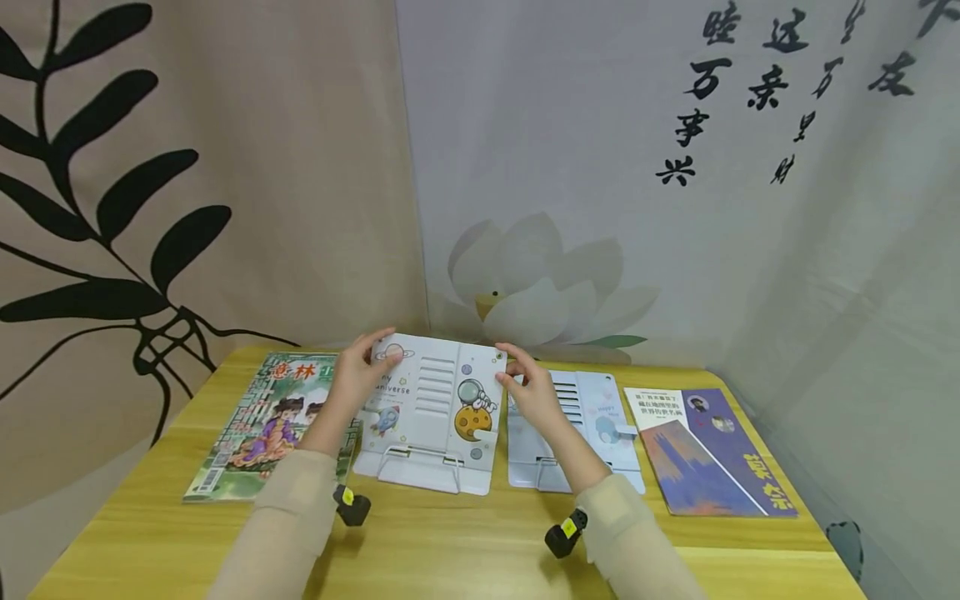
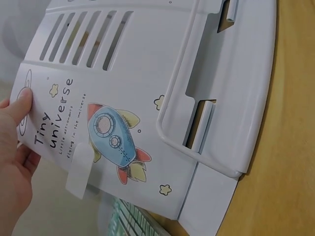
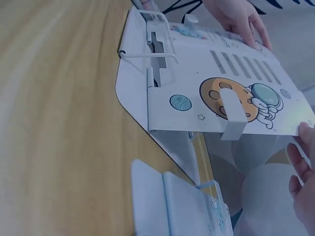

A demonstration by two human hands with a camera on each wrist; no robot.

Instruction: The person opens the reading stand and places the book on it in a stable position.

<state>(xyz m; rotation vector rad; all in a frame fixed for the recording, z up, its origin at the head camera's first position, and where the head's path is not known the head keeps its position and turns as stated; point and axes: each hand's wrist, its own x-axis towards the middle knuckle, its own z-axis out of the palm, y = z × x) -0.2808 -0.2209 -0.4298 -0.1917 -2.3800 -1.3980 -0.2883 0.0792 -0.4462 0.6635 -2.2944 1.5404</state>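
A white metal book stand [image 1: 435, 400], printed with a rocket and an astronaut on a moon, stands tilted upright on the table, its base plate resting on the wood. At its upper left corner the left hand [image 1: 352, 383] pinches the panel, thumb in front and fingers behind. The right hand [image 1: 534, 392] holds the opposite upper corner by the edge; part of its grip is cut off in the right wrist view. A wire page holder [image 2: 172, 93] crosses the lower front. Side clips [image 3: 234, 115] project from the panel edges.
A second book stand [image 1: 607, 425], pale blue-white, sits just to the right, partly behind the right forearm. On the left lies a colourful magazine [image 1: 255, 442]. A purple and white book [image 1: 712, 450] lies at the right. A printed curtain [image 1: 525, 167] hangs behind the table [image 1: 450, 542].
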